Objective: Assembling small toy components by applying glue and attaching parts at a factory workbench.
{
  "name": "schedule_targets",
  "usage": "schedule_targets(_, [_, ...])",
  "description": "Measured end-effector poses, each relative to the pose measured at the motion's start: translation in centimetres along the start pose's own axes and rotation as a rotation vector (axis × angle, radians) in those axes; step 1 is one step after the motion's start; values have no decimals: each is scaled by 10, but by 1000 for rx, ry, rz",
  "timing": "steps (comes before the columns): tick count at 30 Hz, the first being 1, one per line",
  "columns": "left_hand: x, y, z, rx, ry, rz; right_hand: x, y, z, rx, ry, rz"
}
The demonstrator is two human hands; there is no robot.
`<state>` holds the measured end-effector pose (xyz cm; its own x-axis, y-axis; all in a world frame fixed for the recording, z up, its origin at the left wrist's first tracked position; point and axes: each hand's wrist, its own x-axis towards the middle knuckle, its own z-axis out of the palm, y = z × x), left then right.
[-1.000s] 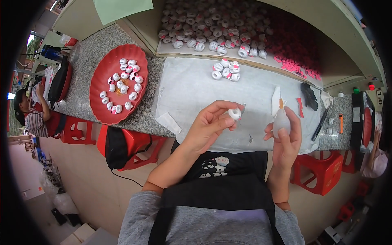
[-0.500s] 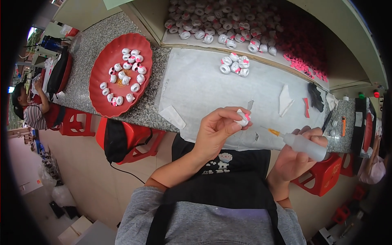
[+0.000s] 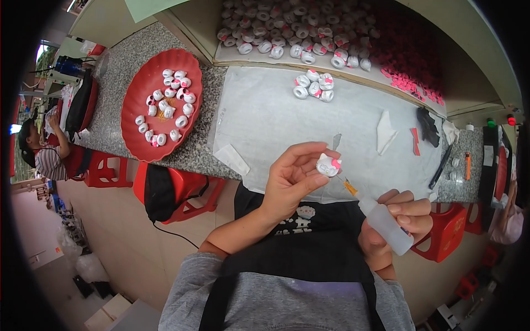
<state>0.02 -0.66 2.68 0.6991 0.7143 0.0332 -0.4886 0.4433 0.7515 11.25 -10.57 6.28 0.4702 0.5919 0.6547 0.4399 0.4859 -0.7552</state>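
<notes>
Currently I have the left hand (image 3: 292, 179) half closed, its thumb and fingertips pinching a small white cat-head piece (image 3: 327, 165) with a pink bow; the piece sits at the right end of those fingers, its face turned up toward my camera. The right hand (image 3: 409, 211) is curled around a translucent squeeze bottle (image 3: 388, 226), which I see tilted so that its orange tip (image 3: 350, 188) and thin needle point far and left, at the piece. The needle's end is just beside the piece's near right edge; whether they touch, I cannot tell. Under the hands I see the near part of a white sheet (image 3: 259, 127). Far on that sheet stands a cluster of similar pieces (image 3: 314, 86), and beyond it a shelf bears a heap of more (image 3: 301, 27), with pink bits (image 3: 411, 84) to their right. Well to the left, a red scalloped tray (image 3: 134, 107) holds others.
</notes>
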Motion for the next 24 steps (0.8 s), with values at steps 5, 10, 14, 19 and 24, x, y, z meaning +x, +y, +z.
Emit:
schedule_targets(5, [-1, -2, -2, 5, 4, -37, 0, -5, 1, -12, -50, 24])
schedule_targets(10, [-1, -3, -3, -6, -9, -30, -3, -6, 3, -55, -58, 25])
schedule_targets(14, [-1, -2, -3, -17, -6, -38, -4, -4, 4, -26, -48, 25])
schedule_targets(19, [-1, -2, -4, -26, -9, -60, -4, -2, 3, -4, -66, 0])
schedule_targets(24, [-3, -2, -3, -17, -7, -64, -4, -3, 1, 4, -99, -23])
